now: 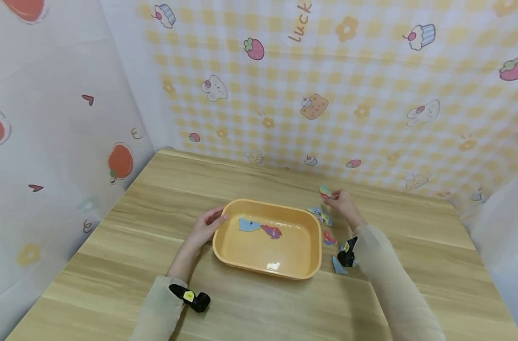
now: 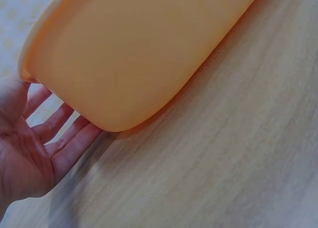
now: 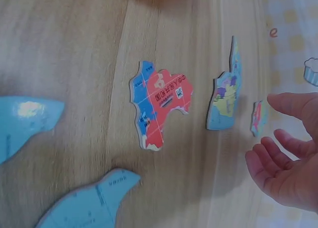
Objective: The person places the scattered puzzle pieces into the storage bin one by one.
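Observation:
My left hand (image 1: 203, 229) grips the left end of an orange-yellow plastic basin (image 1: 259, 255), its thumb at the rim and its fingers along the outer wall. A blue map puzzle piece (image 1: 248, 225) and a red-and-purple one (image 1: 272, 231) lie inside the basin. Beyond the basin's far right corner, my right hand (image 1: 343, 204) reaches to a small green-and-red puzzle piece (image 1: 325, 191). The right wrist view shows the thumb and fingers (image 3: 290, 103) spread apart, fingertips close to that piece.
Beside the basin's right side lie a blue-and-yellow puzzle piece (image 3: 223, 101), a red-and-blue piece (image 3: 161, 101) and light blue pieces (image 3: 92, 203), partly under the right forearm. The wooden table (image 1: 156, 189) meets a checked cloth (image 1: 276, 94) at the back.

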{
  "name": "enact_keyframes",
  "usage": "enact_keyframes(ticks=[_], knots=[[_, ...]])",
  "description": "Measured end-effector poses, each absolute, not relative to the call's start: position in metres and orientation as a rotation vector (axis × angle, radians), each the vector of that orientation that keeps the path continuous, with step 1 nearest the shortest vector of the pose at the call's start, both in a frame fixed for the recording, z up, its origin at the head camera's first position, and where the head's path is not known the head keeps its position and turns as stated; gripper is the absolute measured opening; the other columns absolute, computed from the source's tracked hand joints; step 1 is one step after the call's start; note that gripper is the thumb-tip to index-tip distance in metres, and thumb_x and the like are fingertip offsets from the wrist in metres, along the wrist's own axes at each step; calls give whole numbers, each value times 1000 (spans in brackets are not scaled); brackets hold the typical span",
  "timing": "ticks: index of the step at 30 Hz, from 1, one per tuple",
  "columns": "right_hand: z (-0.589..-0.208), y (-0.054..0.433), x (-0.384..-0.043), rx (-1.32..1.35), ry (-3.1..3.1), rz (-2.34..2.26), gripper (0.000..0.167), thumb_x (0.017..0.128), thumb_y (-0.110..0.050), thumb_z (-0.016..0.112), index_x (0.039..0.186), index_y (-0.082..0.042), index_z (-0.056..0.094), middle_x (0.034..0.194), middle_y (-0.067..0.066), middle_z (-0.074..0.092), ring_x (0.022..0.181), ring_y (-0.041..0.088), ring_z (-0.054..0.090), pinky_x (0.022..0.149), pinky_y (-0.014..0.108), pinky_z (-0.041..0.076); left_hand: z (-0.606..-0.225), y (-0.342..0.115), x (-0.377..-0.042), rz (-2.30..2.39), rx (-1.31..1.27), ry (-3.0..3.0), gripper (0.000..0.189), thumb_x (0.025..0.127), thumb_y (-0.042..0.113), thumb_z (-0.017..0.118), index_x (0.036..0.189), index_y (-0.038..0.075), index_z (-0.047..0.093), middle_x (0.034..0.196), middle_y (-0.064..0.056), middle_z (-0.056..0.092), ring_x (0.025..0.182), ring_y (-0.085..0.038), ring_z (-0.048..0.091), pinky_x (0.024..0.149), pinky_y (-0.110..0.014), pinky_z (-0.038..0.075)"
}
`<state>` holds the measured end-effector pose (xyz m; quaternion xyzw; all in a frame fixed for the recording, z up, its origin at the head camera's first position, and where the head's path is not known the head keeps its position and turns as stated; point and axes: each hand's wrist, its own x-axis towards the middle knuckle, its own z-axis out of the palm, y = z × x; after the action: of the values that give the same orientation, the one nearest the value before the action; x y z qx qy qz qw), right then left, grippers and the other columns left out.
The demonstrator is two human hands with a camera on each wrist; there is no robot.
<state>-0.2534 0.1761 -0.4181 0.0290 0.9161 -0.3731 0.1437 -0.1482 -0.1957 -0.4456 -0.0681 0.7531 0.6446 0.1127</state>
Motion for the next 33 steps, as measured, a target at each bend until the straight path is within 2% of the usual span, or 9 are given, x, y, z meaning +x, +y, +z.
enact_keyframes(ticks=[11,18,21,24,26,29,31,33], knots=[[-428,170,-263,113,2627,-1138,55,89,-13,53,127,20,30,127,38,39,118,46,39,102,51,37,-449,-196,-147,1900,-182,2271,47,91,28,55,131,6,48,129,-20,51,108,-27,53,80,-27,52],[-432,168,-271,129,2661,-1085,47,88,-11,55,122,20,42,125,37,44,111,41,45,97,49,41,-447,-196,-145,1915,-190,2242,48,91,30,56,131,6,47,130,-20,50,109,-26,53,82,-28,52],[-434,169,-270,148,2660,-1101,47,88,-10,55,122,20,42,127,37,43,114,41,44,98,50,40,-447,-195,-144,1916,-197,2232,48,90,30,56,131,7,47,130,-19,50,110,-25,53,84,-28,52],[-434,169,-270,166,2657,-1142,47,87,-8,56,122,21,41,122,35,45,108,38,45,95,47,42,-447,-194,-143,1916,-201,2235,48,90,29,56,131,6,47,131,-19,50,110,-24,53,85,-29,52],[-434,169,-271,164,2665,-1167,45,86,-8,57,118,21,44,108,30,50,96,32,45,85,41,45,-448,-193,-143,1921,-215,2238,47,90,28,57,131,6,48,130,-19,50,110,-24,53,85,-29,52],[-434,169,-272,160,2679,-1192,39,84,-6,60,112,19,49,94,19,49,86,26,44,74,33,43,-448,-193,-145,1919,-226,2240,47,90,28,57,131,7,48,131,-18,50,111,-24,52,85,-29,52],[-434,169,-274,151,2694,-1194,37,83,-4,60,110,19,50,93,19,50,86,26,45,73,33,43,-448,-193,-146,1920,-237,2242,46,90,28,57,131,7,48,130,-18,50,111,-25,52,85,-29,52],[-432,168,-276,143,2701,-1189,37,82,-3,60,111,18,49,100,24,52,90,28,47,78,36,45,-448,-194,-146,1917,-237,2245,47,90,28,57,131,7,48,131,-18,50,111,-26,52,85,-30,51]])
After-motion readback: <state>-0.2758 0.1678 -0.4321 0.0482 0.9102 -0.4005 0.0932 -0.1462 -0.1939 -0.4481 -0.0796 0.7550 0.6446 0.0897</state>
